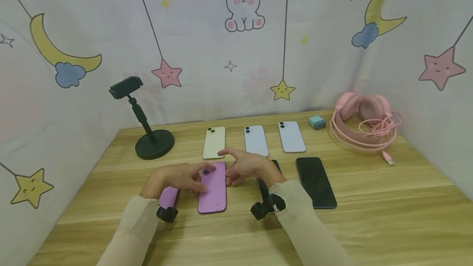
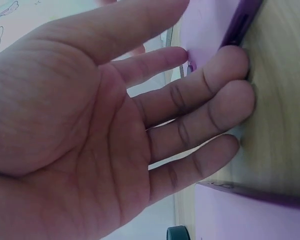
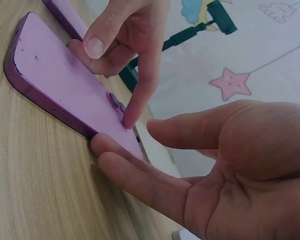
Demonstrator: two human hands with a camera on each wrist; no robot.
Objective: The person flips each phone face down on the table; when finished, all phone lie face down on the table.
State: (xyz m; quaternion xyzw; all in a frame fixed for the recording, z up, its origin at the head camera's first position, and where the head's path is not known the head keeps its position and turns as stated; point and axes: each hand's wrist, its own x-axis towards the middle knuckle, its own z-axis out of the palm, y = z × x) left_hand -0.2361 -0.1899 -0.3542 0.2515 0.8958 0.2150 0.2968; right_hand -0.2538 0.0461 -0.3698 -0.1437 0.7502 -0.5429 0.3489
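A purple phone [image 1: 214, 194] lies camera side up on the wooden table, between the two hands. My left hand [image 1: 181, 177] reaches over its left side, index finger on its back by the camera and thumb lower down. In the left wrist view the other fingertips [image 2: 232, 100] meet the table beside the phone's edge. My right hand [image 1: 249, 165] is at the opposite long edge, where two fingertips [image 3: 107, 145] touch the phone's side; its thumb stands out, away from the phone. A second purple phone [image 1: 169, 197] lies left, partly hidden by the left wrist.
Behind lie a pale yellow phone [image 1: 213, 145] and two white phones [image 1: 256, 141] [image 1: 292, 136]. A dark phone [image 1: 263, 190] is partly under the right wrist; a black one [image 1: 315, 182] lies beside it. Stand [image 1: 154, 144], blue charger [image 1: 317, 122] and pink headphones [image 1: 363, 108] line the back.
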